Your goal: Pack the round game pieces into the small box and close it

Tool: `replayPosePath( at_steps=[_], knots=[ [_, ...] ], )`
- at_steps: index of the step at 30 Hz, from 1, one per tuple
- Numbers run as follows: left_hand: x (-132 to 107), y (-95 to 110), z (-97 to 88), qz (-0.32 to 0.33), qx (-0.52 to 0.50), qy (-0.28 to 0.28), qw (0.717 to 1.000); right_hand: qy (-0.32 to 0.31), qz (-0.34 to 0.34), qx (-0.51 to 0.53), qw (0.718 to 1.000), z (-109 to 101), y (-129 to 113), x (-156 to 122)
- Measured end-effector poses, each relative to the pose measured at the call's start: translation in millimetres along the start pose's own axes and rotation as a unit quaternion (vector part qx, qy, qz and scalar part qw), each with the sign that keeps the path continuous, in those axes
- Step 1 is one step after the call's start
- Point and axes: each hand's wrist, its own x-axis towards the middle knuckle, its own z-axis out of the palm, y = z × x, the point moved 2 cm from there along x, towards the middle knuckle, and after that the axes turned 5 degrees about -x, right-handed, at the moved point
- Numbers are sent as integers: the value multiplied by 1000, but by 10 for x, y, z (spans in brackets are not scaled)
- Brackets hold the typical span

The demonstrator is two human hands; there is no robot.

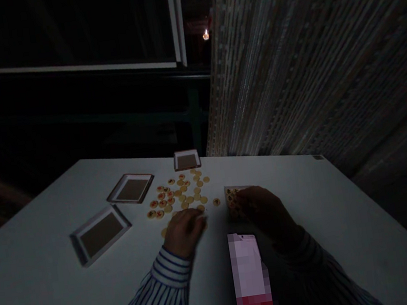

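Observation:
Several small round yellow tokens (184, 193), some with red marks, lie scattered on a white table (46, 275). My left hand (184, 232) rests knuckles-up on the near edge of the pile, fingers curled over tokens. My right hand (264, 209) hovers over a small tray (232, 196) that holds several tokens, its fingers bent down onto them. The light is very dim, so what either hand grips is hidden. Both sleeves are striped.
Three empty shallow trays sit on the table: one at near left (99, 234), one further back (130, 188), one at the far edge (186, 160). A lit phone (248, 272) lies between my forearms. A textured curtain (307, 57) hangs at right.

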Motion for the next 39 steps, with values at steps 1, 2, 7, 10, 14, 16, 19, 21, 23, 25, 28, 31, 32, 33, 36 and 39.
replayPosePath(
  at_steps=[1, 2, 7, 10, 14, 16, 19, 21, 23, 25, 28, 31, 32, 33, 36, 39],
  knots=[
    [-18, -15, 20, 10, 15, -10, 1000, 14, -8, 9, 1000, 37, -28, -53],
    [-34, -26, 40, 18, 28, -19, 999, 15, -17, 14, 1000, 81, -56, -104],
    [-72, -25, 121, 37, 61, -44, 996, 33, -15, 25, 999, 323, -161, -327],
    [-75, -25, 154, 33, 78, -58, 995, 39, -9, 39, 998, 475, -192, -432],
    [-85, -48, 172, 33, 90, -62, 994, 18, -1, 55, 998, 594, -218, -520],
    [-90, -57, 172, 32, 94, -59, 993, 7, -4, 65, 998, 606, -229, -538],
    [-88, -64, 168, 23, 96, -65, 993, 6, -19, 68, 997, 596, -239, -547],
    [-85, -65, 168, 20, 92, -75, 993, 10, -23, 64, 998, 589, -240, -551],
    [-84, -63, 171, 18, 89, -83, 992, 9, -20, 60, 998, 590, -238, -558],
    [-88, -62, 176, 15, 91, -86, 992, 1, -17, 58, 998, 598, -235, -567],
    [-96, -63, 183, 4, 98, -88, 991, -9, -15, 61, 998, 607, -234, -575],
    [-101, -64, 190, 1, 101, -93, 991, -8, -15, 62, 998, 600, -239, -567],
    [-102, -65, 192, 1, 100, -95, 990, -10, -15, 61, 998, 595, -242, -563],
    [-103, -65, 193, 2, 99, -96, 990, -10, -14, 62, 998, 588, -246, -558],
    [-100, -61, 192, 3, 93, -94, 991, -4, -16, 62, 998, 567, -253, -551],
    [-94, -48, 181, 14, 88, -86, 992, -6, -18, 64, 998, 560, -253, -554]
  ],
)
